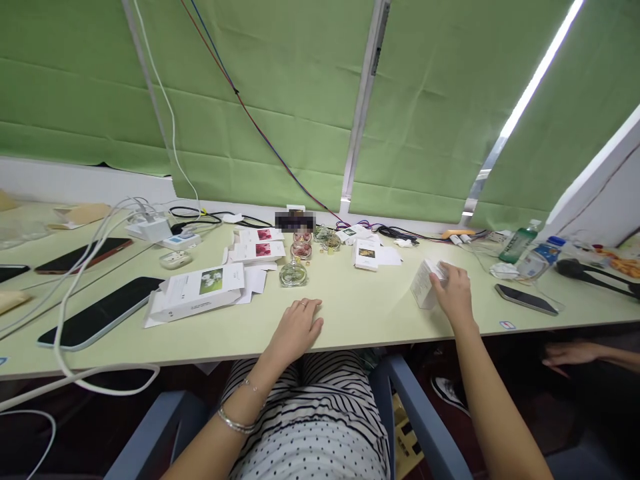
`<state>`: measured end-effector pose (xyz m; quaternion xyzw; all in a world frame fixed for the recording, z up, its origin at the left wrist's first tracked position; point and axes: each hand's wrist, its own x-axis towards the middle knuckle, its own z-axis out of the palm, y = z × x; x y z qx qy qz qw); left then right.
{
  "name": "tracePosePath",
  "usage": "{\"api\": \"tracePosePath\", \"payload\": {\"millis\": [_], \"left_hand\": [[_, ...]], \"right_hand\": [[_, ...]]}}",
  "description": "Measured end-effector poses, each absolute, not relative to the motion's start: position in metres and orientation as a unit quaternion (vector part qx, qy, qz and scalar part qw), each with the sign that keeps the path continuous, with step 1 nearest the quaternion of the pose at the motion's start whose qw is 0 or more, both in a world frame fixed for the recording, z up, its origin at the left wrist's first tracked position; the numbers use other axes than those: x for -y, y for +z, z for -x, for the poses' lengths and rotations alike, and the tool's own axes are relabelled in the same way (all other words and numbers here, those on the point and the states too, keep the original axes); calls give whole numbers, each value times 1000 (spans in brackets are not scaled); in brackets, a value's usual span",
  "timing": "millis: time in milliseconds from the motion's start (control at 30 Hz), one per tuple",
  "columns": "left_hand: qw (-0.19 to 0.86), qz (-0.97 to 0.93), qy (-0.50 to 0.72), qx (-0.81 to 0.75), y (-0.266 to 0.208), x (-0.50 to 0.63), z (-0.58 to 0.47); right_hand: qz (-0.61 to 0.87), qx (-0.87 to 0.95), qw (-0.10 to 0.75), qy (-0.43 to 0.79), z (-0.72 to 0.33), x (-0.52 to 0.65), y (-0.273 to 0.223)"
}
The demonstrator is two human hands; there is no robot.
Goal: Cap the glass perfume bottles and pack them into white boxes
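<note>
My left hand (297, 329) rests at the front of the table (350, 303), its fingers loosely stretched and nothing in them. Fingers and thumb of my right hand (455, 293) are closed around the upper right side of a small white box (426, 283), which stands tilted on the tabletop. Beyond my left hand stands a clear glass bottle with pale green liquid (293, 273). Behind it are pink glass bottles (301, 248) and another greenish bottle (327, 239). A white carton with a flower picture (200, 291) lies to the left.
White cartons with pink pictures (257, 251) and one with a yellow picture (366, 255) lie farther back. Phones (105, 313) and cables are at the left. On the right are a phone (526, 299), a green bottle (520, 241) and another person's hand (570, 355).
</note>
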<state>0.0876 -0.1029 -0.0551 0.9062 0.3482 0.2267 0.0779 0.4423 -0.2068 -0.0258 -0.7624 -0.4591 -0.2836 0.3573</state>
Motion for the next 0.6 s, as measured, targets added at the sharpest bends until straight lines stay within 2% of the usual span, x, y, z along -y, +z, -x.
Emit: {"api": "tracePosePath", "payload": {"millis": [233,467,600], "left_hand": [[74,-907,229,-346,-56,103,-88],[74,-907,220,-351,-56,104,-88],[77,-906,221,-353,-56,103,-88]], "right_hand": [[812,460,304,-193,-443,196,1],[862,448,187,-146,-447,181,17],[864,460,180,-94,-456,170,24]]}}
